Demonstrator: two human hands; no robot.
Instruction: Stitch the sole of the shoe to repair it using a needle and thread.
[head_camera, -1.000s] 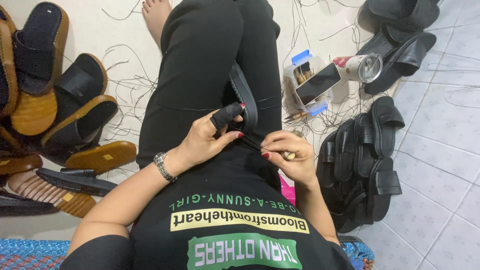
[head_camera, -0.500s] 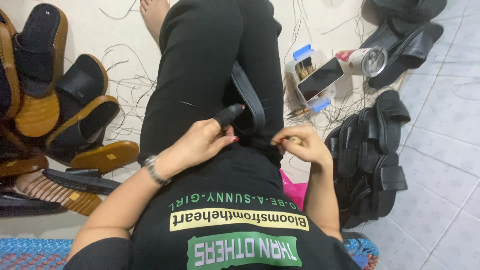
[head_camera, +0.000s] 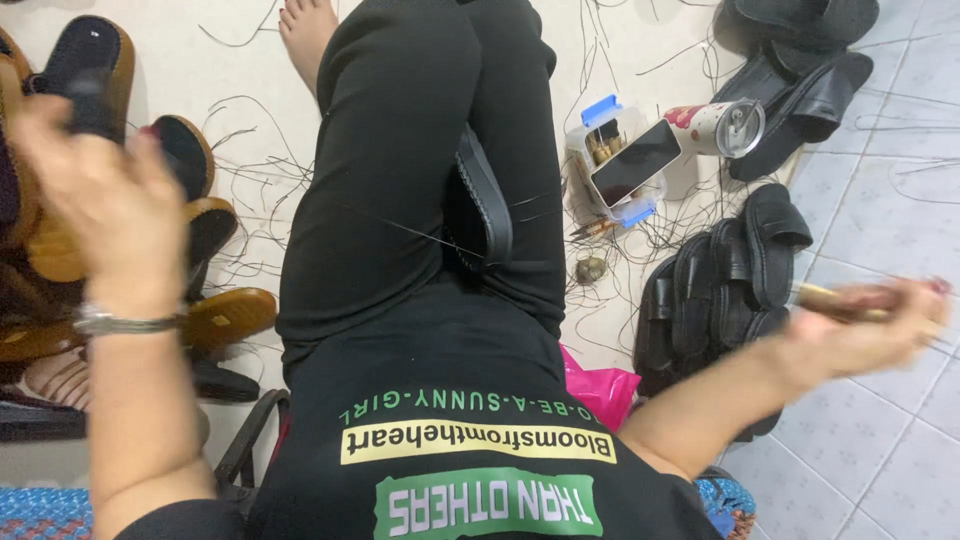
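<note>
Sandal strap (head_camera: 487, 195) on lap: matt black leather-like. Tool (head_camera: 835, 300) at 3 o'clock: wood handle. Cup lid (head_camera: 744, 127) at 1 o'clock: shiny metal. Floor tiles (head_camera: 880, 200): glossy.

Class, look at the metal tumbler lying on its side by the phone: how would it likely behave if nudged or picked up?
The tumbler lies on its round side, so a nudge would probably roll it. It looks rigid, metal, likely smooth and a little slippery. The phone and the black sandals close beside it might stop it.

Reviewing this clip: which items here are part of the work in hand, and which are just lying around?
In use: black strap on the lap, thin thread across the leg, wooden-handled tool in the right hand, left hand raised, blurred.

Lying about: phone, can, black sandals, pink bag.
</note>
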